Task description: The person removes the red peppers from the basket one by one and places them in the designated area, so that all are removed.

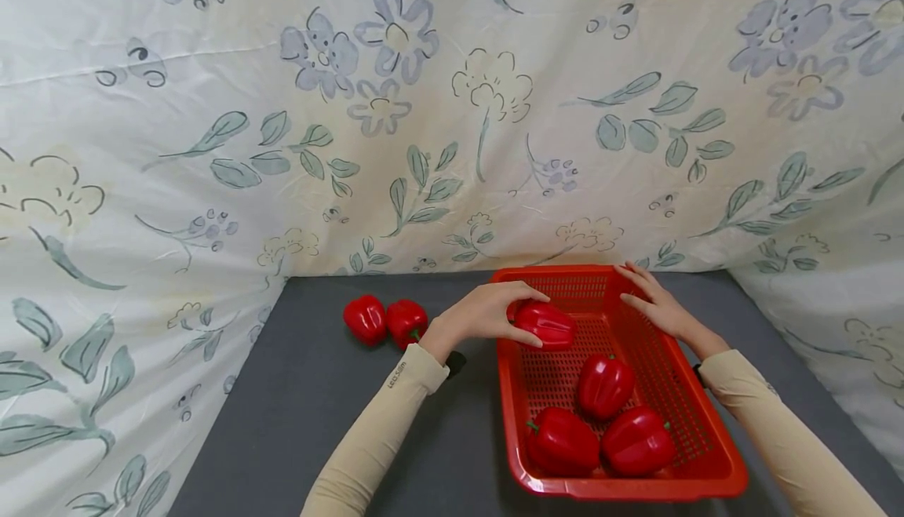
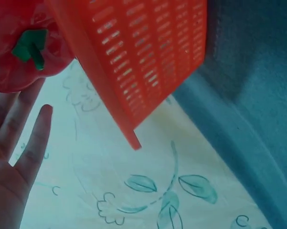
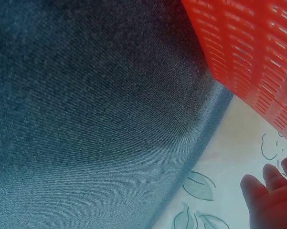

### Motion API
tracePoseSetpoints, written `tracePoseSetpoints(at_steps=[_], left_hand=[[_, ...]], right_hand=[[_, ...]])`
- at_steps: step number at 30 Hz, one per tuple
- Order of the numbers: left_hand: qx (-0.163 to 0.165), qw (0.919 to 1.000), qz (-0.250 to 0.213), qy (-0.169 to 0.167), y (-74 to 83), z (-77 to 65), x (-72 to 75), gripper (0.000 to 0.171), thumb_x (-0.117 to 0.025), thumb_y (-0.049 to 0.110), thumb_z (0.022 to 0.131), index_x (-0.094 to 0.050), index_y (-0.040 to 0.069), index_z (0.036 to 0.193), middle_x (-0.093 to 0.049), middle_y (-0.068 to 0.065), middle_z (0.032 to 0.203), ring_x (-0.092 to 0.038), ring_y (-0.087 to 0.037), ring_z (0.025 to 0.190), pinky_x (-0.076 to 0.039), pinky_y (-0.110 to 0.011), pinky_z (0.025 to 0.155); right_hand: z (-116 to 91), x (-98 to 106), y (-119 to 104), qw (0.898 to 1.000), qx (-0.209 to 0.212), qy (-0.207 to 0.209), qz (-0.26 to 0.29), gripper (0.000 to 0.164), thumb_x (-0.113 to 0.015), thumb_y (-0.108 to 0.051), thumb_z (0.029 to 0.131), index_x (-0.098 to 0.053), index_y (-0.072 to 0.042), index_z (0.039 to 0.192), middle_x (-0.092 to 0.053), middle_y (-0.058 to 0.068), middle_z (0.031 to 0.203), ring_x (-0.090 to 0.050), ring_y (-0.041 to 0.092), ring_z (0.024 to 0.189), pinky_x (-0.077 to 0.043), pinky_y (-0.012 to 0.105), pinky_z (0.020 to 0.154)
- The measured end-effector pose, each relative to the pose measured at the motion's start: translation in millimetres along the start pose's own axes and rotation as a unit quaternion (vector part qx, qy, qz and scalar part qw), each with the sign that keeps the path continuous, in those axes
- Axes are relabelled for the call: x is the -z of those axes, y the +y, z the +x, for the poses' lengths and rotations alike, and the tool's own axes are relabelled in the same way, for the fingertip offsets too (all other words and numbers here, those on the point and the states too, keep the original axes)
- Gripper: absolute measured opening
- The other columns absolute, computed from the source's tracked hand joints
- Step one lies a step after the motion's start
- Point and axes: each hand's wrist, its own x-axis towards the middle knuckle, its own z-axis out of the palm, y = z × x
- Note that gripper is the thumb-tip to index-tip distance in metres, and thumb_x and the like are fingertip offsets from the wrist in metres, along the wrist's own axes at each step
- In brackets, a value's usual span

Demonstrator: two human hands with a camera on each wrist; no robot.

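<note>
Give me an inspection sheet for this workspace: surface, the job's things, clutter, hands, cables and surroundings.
Surface: grey table, covered in cloth.
Job's things: red basket on the table with three peppers lying in it; a fourth, the held pepper, is over the basket's left rim; two loose peppers lie on the table to the left.
Clutter: nothing seen.
Hands: left hand grips the held pepper; right hand rests on the basket's far right rim, fingers fairly straight.
Cables: nothing seen.
Surroundings: floral sheet hung behind and on both sides of the table.
</note>
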Motion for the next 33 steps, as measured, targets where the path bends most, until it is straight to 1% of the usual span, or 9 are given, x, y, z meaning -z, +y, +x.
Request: tracePoseSetpoints(at_steps=[6, 11, 15, 20, 27, 33], left_hand=[[-0.002, 0.9997, 0.003, 0.025, -3.0, -6.3, 4.9, 0.066, -0.068, 0.059, 0.072, -0.052, 0.029, 0.128, -0.054, 0.013, 0.12, -0.049, -0.001, 0.1, -0.048, -0.018, 0.082], [0.001, 0.9989, -0.012, 0.045, -7.7, -13.0, 9.8, 0.067, -0.07, 0.058, 0.071, -0.052, 0.029, 0.129, -0.054, 0.012, 0.122, -0.049, -0.002, 0.103, -0.05, -0.024, 0.084], [0.012, 0.998, -0.024, 0.058, -12.6, -19.7, 14.8, 0.07, -0.071, 0.058, 0.07, -0.051, 0.029, 0.13, -0.054, 0.012, 0.124, -0.05, -0.003, 0.105, -0.052, -0.027, 0.082], [0.025, 0.9969, -0.029, 0.068, -19.6, -29.1, 20.4, 0.07, -0.07, 0.058, 0.07, -0.049, 0.03, 0.131, -0.054, 0.013, 0.125, -0.051, -0.004, 0.105, -0.051, -0.028, 0.084], [0.039, 0.9954, -0.031, 0.082, -27.4, -40.4, 27.5, 0.068, -0.07, 0.057, 0.071, -0.05, 0.031, 0.131, -0.055, 0.014, 0.122, -0.051, -0.003, 0.105, -0.05, -0.025, 0.085], [0.039, 0.9933, -0.046, 0.098, -32.0, -46.2, 32.5, 0.069, -0.073, 0.052, 0.071, -0.052, 0.025, 0.13, -0.056, 0.012, 0.123, -0.05, -0.005, 0.107, -0.052, -0.025, 0.081]], right_hand=[[-1, -1, 0, 1.0, -0.001, 0.0, -0.002, 0.058, -0.05, -0.021, 0.096, -0.024, -0.007, 0.146, -0.006, 0.024, 0.152, -0.008, 0.05, 0.135, -0.014, 0.073, 0.094], [-3, -2, -1, 1.0, -0.003, -0.001, 0.003, 0.058, -0.049, -0.02, 0.096, -0.024, -0.005, 0.146, -0.005, 0.023, 0.152, -0.007, 0.051, 0.135, -0.014, 0.074, 0.094], [-2, -3, -1, 1.0, -0.005, 0.001, 0.003, 0.057, -0.049, -0.019, 0.096, -0.024, -0.006, 0.146, -0.005, 0.023, 0.152, -0.007, 0.051, 0.135, -0.014, 0.074, 0.094], [-3, -2, -1, 1.0, -0.005, 0.002, 0.003, 0.057, -0.049, -0.02, 0.096, -0.024, -0.005, 0.146, -0.004, 0.023, 0.152, -0.007, 0.05, 0.135, -0.014, 0.074, 0.094], [-2, -2, -1, 1.0, -0.004, 0.001, 0.002, 0.058, -0.049, -0.02, 0.096, -0.024, -0.005, 0.146, -0.004, 0.023, 0.153, -0.006, 0.05, 0.135, -0.014, 0.074, 0.094], [-1, -1, -3, 1.0, -0.002, 0.002, -0.001, 0.058, -0.049, -0.021, 0.096, -0.024, -0.005, 0.146, -0.005, 0.024, 0.152, -0.007, 0.051, 0.135, -0.014, 0.074, 0.094]])
